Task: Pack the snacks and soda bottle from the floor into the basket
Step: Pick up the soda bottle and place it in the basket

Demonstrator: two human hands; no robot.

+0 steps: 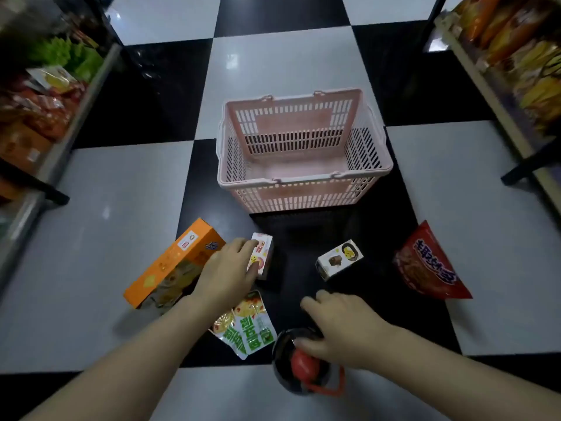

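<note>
Left hand (226, 273) has its grip closed round the small white-and-pink carton (261, 258); right hand (340, 325) clasps the dark soda bottle with red cap (300, 364) at its neck. Both sit on the checkered floor (106, 238), the empty pink plastic basket (303, 177) at twelve o'clock. Best lift the bottle upright and lay it flat first

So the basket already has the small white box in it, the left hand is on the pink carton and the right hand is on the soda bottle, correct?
Not quite. The head view shows the basket empty; the small white box lies on the floor in front of it. The rest holds: the left hand is on the pink carton and the right hand is on the soda bottle.
</note>
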